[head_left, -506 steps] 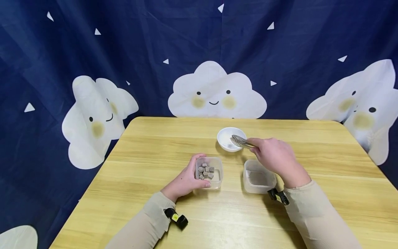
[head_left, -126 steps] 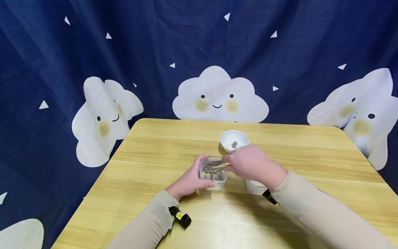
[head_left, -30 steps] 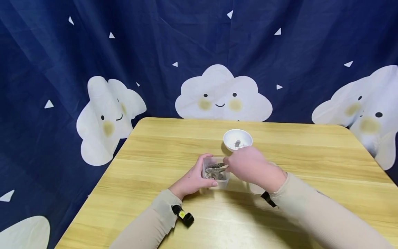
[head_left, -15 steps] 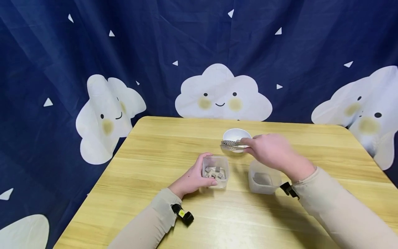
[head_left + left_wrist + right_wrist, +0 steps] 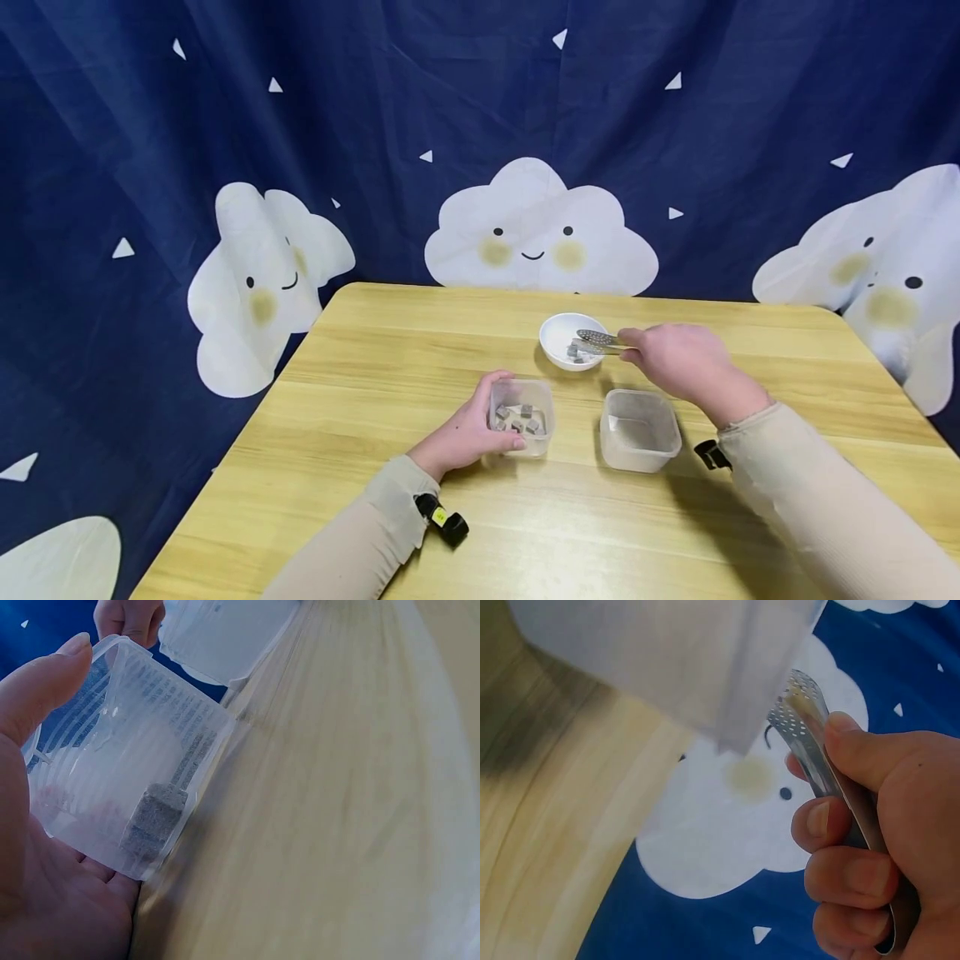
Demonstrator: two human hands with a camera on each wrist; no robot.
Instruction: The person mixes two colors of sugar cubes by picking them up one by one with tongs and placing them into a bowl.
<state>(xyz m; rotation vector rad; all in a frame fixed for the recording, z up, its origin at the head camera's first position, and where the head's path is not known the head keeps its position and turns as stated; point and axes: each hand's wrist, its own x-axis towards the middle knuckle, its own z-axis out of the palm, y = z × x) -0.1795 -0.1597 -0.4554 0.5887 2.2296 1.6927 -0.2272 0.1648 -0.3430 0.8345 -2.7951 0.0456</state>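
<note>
My left hand [image 5: 467, 432] grips a clear plastic container [image 5: 546, 400] from its left side, thumb along the near wall. Several small grey cubes [image 5: 527, 411] lie on its floor; one dark cube [image 5: 156, 814] shows through the wall in the left wrist view. With my right hand [image 5: 684, 365] I hold metal tongs [image 5: 597, 337] with perforated tips, fingers curled round their arms. The tips stand apart over a white bowl [image 5: 557, 335], where a few grey cubes [image 5: 573, 351] sit at the bottom. In the right wrist view, the tongs' arms [image 5: 817, 769] run between thumb and fingers.
A second clear container [image 5: 637, 461], with no cubes visible inside, stands under my right forearm, close to the bowl. The wooden table [image 5: 390, 350] ends at a dark blue curtain [image 5: 375, 100] printed with clouds.
The tongs went from inside the left container to the bowl, then shifted right with their tips apart. Since the oldest frame, cubes have appeared in the bowl. My left hand keeps its grip.
</note>
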